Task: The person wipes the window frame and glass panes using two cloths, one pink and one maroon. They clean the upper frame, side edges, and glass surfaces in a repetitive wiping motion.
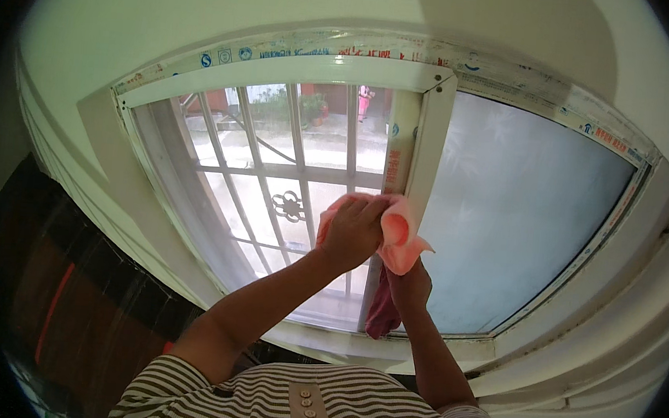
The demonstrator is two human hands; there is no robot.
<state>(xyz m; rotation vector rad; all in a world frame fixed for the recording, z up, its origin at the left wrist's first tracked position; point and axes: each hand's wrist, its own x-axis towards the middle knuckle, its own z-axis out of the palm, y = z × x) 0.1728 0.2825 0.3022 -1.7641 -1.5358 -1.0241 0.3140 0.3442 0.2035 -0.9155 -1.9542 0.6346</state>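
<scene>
Cloth, pink and bunched, sits just right of the frame's centre, pressed against the white upright edge of the sliding window sash; that edge runs as a long axis from the upper middle of the picture down toward the sill, and a darker pink tail of the cloth hangs down below the hands. The left hand lies directly to the left of the cloth and on top of it, fingers curled closed around the bunched fabric and holding it to the sash. The right hand sits just beneath, lower in the frame, its fingers hidden by the cloth, so whether it grips is unclear; it touches the hanging part. Left of the sash, metal window bars show a sunlit yard; right of it is a frosted pane. A striped shirt fills the lower edge.
</scene>
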